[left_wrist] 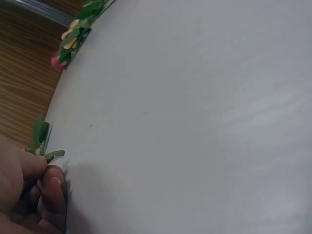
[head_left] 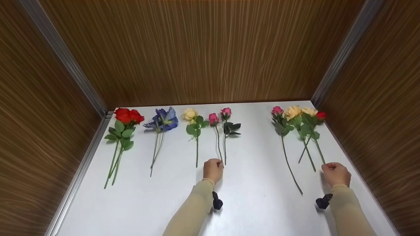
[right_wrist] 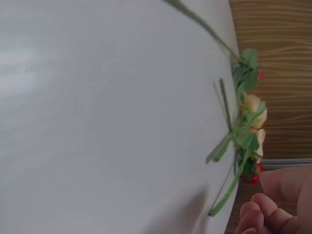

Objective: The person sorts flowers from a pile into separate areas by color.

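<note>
My left hand [head_left: 213,170] pinches the lower stem of a pink rose [head_left: 214,118] between thumb and fingertips. In the left wrist view the cut end of that green stem [left_wrist: 55,155] pokes out past the fingertips. A second pink rose [head_left: 226,113] lies just to its right. On the right side, my right hand [head_left: 336,174] is at the lower end of a pale yellow rose's stem [head_left: 320,152]. The right wrist view has the thumb and fingers [right_wrist: 265,200] apart, with the stem end [right_wrist: 213,211] outside them.
Red roses [head_left: 129,116], blue flowers [head_left: 167,119] and one cream rose [head_left: 190,114] lie in a row leftward on the white table [head_left: 249,203]. Beside the right hand lie a pink rose [head_left: 277,110], a yellow rose [head_left: 293,112] and a red one [head_left: 321,115]. Wood-grain panels [head_left: 210,49] enclose the table.
</note>
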{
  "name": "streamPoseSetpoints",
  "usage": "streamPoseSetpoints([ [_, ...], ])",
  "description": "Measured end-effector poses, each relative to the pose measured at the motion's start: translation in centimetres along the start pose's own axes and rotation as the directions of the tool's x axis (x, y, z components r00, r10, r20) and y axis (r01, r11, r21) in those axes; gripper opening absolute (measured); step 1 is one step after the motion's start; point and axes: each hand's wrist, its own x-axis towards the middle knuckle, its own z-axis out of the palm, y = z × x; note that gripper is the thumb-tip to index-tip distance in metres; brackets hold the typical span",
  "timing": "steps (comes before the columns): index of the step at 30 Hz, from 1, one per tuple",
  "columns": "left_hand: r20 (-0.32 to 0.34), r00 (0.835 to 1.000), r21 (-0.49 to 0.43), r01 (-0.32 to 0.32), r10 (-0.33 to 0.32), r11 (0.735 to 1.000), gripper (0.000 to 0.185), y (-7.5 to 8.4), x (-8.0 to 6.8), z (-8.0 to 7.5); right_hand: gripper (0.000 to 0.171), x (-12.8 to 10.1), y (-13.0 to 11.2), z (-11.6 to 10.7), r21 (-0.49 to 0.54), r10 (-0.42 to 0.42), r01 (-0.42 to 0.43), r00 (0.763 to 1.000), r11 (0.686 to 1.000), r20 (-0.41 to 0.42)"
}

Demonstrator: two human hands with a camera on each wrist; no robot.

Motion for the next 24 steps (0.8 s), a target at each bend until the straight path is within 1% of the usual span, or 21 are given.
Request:
streamPoseSetpoints([
  [2, -0.011, 1.000, 0.020, -0.021, 0.021, 1.000, 0.013, 0.0, 0.0, 0.1, 0.043, 0.1, 0.1, 0.1, 0.009, 0.017, -0.017, 1.000, 1.000, 0.011],
  [4, -0.024, 0.999, 0.033, -0.029, 0.029, 0.999, 0.010, 0.0, 0.0, 0.2, 0.045, 0.2, 0.1, 0.2, 0.013, 0.023, -0.023, 0.999, 1.000, 0.026],
  [8, -0.038, 0.999, 0.050, -0.036, 0.038, 0.998, 0.009, 0.0, -0.2, 0.3, 0.049, 0.3, 0.1, 0.7, 0.020, 0.027, -0.028, 0.997, 0.999, 0.074],
  [12, -0.044, 0.998, 0.063, -0.037, 0.040, 0.997, 0.009, 0.0, -0.3, 0.3, 0.050, 0.5, 0.1, 1.1, 0.019, 0.026, -0.028, 0.994, 0.999, 0.103],
  [20, -0.041, 0.999, 0.032, -0.012, 0.013, 0.999, 0.009, 0.0, -0.4, 0.4, 0.050, 0.7, 0.2, 1.7, -0.035, 0.015, -0.010, 0.990, 0.999, 0.143],
  [24, -0.053, 0.998, 0.017, -0.018, 0.019, 1.000, 0.008, 0.1, -0.3, 0.5, 0.047, 0.8, 0.2, 2.0, -0.049, 0.010, -0.003, 0.989, 0.999, 0.146],
])
